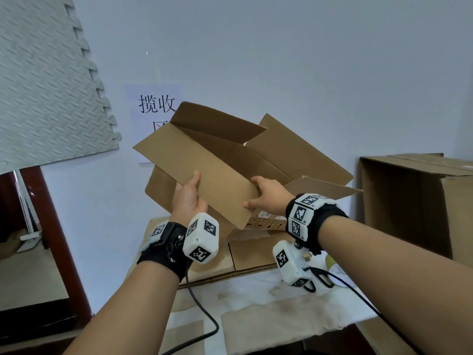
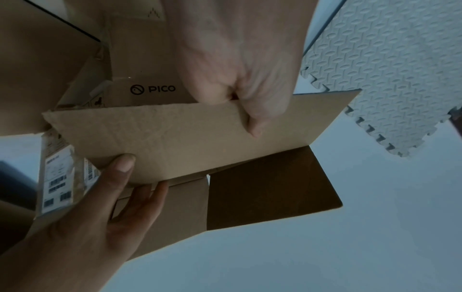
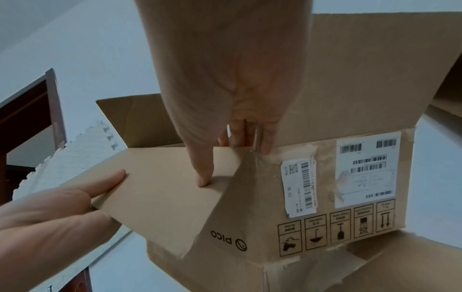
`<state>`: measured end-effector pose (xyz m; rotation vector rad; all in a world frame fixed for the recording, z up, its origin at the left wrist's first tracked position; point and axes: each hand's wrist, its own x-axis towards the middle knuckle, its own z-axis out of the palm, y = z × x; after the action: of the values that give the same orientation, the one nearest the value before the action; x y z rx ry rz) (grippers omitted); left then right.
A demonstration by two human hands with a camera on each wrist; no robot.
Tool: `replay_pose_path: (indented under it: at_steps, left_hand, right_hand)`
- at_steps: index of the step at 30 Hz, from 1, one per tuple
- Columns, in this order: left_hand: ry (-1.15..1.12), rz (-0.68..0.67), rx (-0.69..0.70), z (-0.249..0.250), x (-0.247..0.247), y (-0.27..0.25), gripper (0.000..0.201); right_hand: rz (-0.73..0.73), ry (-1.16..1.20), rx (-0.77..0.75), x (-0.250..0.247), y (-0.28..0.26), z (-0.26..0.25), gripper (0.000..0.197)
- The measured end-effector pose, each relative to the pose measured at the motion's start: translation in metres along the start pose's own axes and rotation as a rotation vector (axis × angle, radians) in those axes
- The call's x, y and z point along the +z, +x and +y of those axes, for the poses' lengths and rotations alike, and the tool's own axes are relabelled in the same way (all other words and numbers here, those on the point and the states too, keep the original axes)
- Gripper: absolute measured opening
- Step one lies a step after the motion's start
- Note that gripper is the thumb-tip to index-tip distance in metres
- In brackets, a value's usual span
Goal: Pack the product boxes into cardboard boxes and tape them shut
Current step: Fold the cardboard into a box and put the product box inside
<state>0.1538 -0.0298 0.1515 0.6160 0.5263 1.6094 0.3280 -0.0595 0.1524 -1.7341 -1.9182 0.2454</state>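
Both hands (image 1: 188,198) (image 1: 266,194) grip carton (image 1: 220,160) (tilted) flap – flat cardboard (image 1: 256,254) below, big box (image 1: 414,201) rt.

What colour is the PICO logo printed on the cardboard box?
Black, on the brown cardboard box; the PICO logo shows best in the right wrist view.

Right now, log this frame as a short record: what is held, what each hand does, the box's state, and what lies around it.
held item: cardboard box, lifted and tilted above the table
left hand: grips the near flap, thumb on top
right hand: grips the same flap at the box's corner
box state: flaps open, untaped; PICO print and barcode labels on the side
beneath: flattened cardboard
right side: large carton
scissors: on the table
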Motion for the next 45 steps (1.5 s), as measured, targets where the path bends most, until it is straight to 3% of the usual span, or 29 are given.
replay_pose_path:
  at_steps: [7, 11, 13, 15, 18, 21, 23, 26, 29, 34, 37, 42, 45]
  left_hand:
    - [-0.079, -0.071, 0.025, 0.005, 0.008, 0.003, 0.034]
    - [-0.083, -0.090, 0.018, 0.009, 0.011, 0.004, 0.027]
    - [0.060, -0.073, -0.032, 0.013, 0.007, 0.005, 0.038]
    - [0.286, 0.025, -0.036, 0.018, 0.002, 0.007, 0.064]
    - [0.721, 0.268, 0.151, 0.028, -0.012, 0.009, 0.098]
    - [1.064, 0.372, 0.472, 0.040, -0.020, 0.010, 0.092]
    - [1.415, 0.275, 0.745, 0.042, -0.023, 0.013, 0.087]
    - [1.904, -0.149, 1.031, 0.032, -0.015, 0.016, 0.069]
    - [2.104, -0.440, 0.985, 0.025, -0.002, 0.016, 0.060]
    - [2.243, -0.493, 0.605, 0.033, 0.008, 0.020, 0.041]
    - [2.157, -0.435, 0.640, 0.031, 0.003, 0.018, 0.038]
    - [2.062, -0.177, 0.805, 0.047, -0.010, 0.011, 0.038]
    - [2.033, -0.062, 0.866, 0.064, -0.012, 0.009, 0.037]
  right_hand:
    - [0.089, 0.043, -0.091, -0.020, 0.007, -0.013, 0.069]
    - [0.166, 0.105, -0.055, -0.024, 0.012, -0.022, 0.061]
    - [0.222, 0.108, -0.039, -0.019, 0.014, -0.021, 0.054]
    - [0.272, 0.096, -0.031, -0.013, 0.015, -0.020, 0.047]
    - [0.298, 0.065, -0.012, -0.009, 0.014, -0.016, 0.043]
    - [0.300, 0.027, -0.010, -0.007, 0.016, -0.013, 0.041]
    - [0.298, 0.015, -0.024, -0.004, 0.016, -0.014, 0.039]
    - [0.281, -0.008, -0.048, -0.002, 0.014, -0.019, 0.037]
    - [0.260, -0.052, -0.077, 0.001, 0.013, -0.019, 0.037]
    - [0.219, -0.138, -0.116, 0.004, 0.009, -0.017, 0.031]
    - [0.256, -0.131, -0.189, 0.004, 0.009, -0.016, 0.028]
    - [0.384, -0.130, -0.292, -0.003, 0.009, -0.025, 0.039]
    - [0.412, -0.076, -0.277, 0.003, 0.008, -0.031, 0.038]
